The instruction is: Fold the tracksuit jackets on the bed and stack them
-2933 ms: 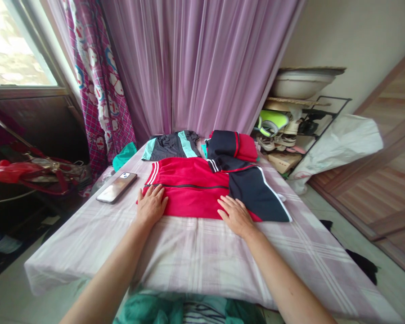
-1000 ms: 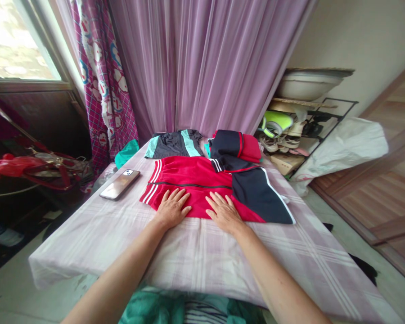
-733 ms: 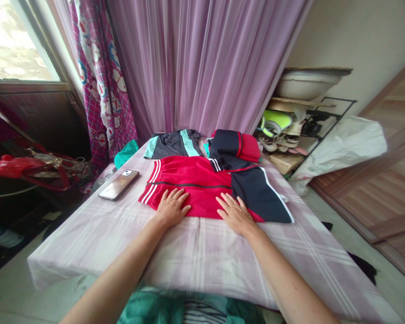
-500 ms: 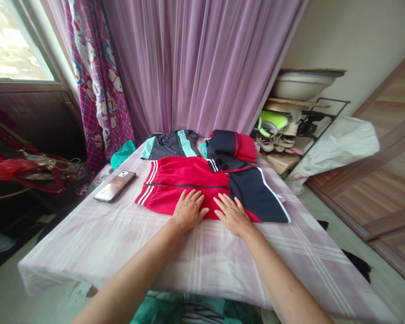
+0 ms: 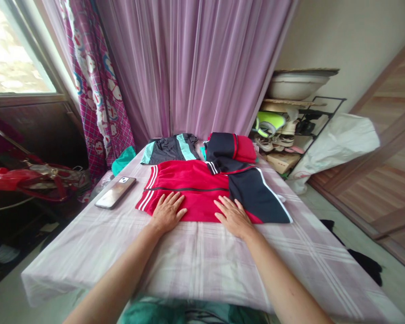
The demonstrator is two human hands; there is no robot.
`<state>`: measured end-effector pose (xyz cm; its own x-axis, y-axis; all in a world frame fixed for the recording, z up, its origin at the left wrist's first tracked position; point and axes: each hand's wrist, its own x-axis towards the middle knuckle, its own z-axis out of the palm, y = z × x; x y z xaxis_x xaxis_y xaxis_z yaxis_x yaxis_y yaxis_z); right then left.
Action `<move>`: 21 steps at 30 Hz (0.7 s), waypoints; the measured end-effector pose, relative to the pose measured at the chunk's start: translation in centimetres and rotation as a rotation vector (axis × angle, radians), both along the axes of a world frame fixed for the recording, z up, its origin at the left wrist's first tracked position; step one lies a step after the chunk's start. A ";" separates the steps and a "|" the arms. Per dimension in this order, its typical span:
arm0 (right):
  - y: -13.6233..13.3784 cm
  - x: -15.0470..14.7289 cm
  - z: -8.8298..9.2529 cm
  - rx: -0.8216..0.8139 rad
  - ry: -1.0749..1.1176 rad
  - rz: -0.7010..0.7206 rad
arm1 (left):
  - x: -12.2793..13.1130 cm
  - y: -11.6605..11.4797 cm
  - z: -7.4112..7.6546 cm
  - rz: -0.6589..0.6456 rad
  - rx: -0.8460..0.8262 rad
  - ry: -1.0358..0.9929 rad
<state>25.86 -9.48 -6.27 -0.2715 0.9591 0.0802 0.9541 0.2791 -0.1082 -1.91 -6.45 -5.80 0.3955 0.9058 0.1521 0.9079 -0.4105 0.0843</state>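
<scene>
A red and navy zip jacket [image 5: 192,204] lies flat on the table, its striped white-and-red hem to the left and a navy part with white piping to the right. A dark zipper runs across the red part. My left hand [image 5: 168,211] rests palm down on the red cloth near the hem, fingers spread. Further right, my right hand [image 5: 234,216] lies flat near where red meets navy, fingers also apart. One navy sleeve with a striped cuff [image 5: 213,168] lies folded across the jacket's far side.
Behind the jacket lie a dark garment with mint bands [image 5: 170,148] and a folded navy and red garment [image 5: 231,146]. A phone [image 5: 115,192] lies at the left on the checked tablecloth [image 5: 195,256]. A shoe rack [image 5: 319,130] stands beyond the table's right side.
My left hand has slid left over the red cloth towards the striped hem. My right hand stays in about the same place on the jacket.
</scene>
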 end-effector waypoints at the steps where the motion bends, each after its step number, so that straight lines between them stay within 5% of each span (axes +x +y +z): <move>1: 0.0 0.0 0.0 0.003 0.002 0.002 | -0.3 0.0 -0.1 0.009 0.012 -0.002; 21: 0.0 0.1 0.1 0.004 0.011 0.000 | -0.4 -0.2 -0.7 0.025 0.047 -0.038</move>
